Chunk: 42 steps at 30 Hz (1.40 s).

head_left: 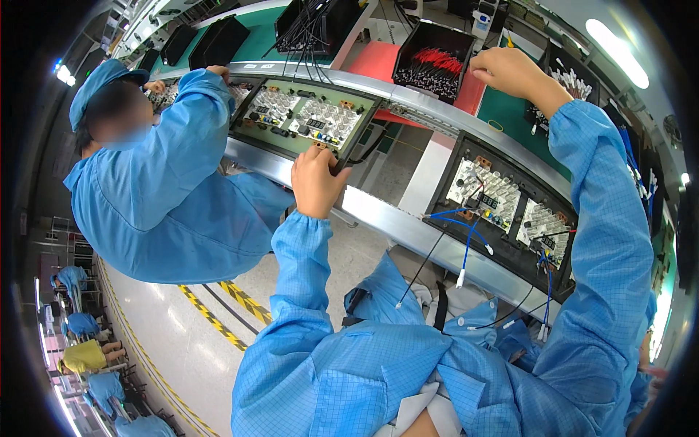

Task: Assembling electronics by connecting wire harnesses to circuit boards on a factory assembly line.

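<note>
Between the left tray [255, 138] and the right tray [510, 251] a hand could pass, down to where floor [403, 156] shows. The left hand [317, 180] blocks the left tray's near right corner, a co-worker's arm [191, 120] crowds its left end, and black wires [304, 47] hang at its far edge. Blue wires [467, 251] obstruct the right tray's near edge. A red-wire bin [441, 36] stands just left of the right hand [507, 71].

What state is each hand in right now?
Left hand: fingers bent at the edge of the tray; grip unclear.
Right hand: fingers curled by the black box; cannot tell if it holds anything.
</note>
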Motion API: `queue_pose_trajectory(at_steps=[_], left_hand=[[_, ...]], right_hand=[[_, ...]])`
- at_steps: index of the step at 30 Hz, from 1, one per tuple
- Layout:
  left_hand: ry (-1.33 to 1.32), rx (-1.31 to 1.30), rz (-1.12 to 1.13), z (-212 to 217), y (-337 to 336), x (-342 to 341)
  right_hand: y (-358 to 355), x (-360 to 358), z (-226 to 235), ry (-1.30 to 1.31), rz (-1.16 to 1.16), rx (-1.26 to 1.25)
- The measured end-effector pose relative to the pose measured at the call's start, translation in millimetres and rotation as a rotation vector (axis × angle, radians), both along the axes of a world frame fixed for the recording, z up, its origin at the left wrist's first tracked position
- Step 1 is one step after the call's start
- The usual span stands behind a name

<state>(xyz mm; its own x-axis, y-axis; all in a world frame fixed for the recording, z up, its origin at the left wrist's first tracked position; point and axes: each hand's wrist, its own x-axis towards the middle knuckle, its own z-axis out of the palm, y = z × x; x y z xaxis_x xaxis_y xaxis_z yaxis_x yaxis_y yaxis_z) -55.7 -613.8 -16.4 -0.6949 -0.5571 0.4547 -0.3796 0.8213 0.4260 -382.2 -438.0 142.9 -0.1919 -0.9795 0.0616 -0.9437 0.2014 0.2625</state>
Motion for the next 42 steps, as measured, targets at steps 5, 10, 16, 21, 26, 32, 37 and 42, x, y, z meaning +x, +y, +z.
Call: queue_pose_trajectory(at_steps=[5, 10, 16, 21, 26, 32, 37, 42], left_hand=[[0.017, 0.017, 0.029, -9, -3, -4], [0.042, -0.03, 0.028, -9, -2, -6], [0.121, -0.078, 0.042, -13, -1, -3], [0.109, -0.055, 0.025, -15, -4, -2], [0.102, -0.052, 0.016, -14, -6, -3], [0.102, -0.04, 0.015, -18, -10, -6], [0.112, 0.038, 0.042, -16, -9, 0], [0.113, 0.019, 0.016, -14, -7, -4]], right_hand=[[-1, -4, -7, -0.014, 0.031, -0.027], [5, -16, -4, -0.021, -0.024, 0.016], [10, -25, -14, -0.019, -0.009, 0.012], [11, -24, -15, -0.025, -0.042, 0.014], [10, -26, -14, -0.037, -0.026, -0.006], [-4, -14, -9, -0.123, 0.066, -0.022], [-52, 40, -28, -0.405, 0.406, 0.093], [-95, 44, -86, -0.329, 0.588, 0.154]])
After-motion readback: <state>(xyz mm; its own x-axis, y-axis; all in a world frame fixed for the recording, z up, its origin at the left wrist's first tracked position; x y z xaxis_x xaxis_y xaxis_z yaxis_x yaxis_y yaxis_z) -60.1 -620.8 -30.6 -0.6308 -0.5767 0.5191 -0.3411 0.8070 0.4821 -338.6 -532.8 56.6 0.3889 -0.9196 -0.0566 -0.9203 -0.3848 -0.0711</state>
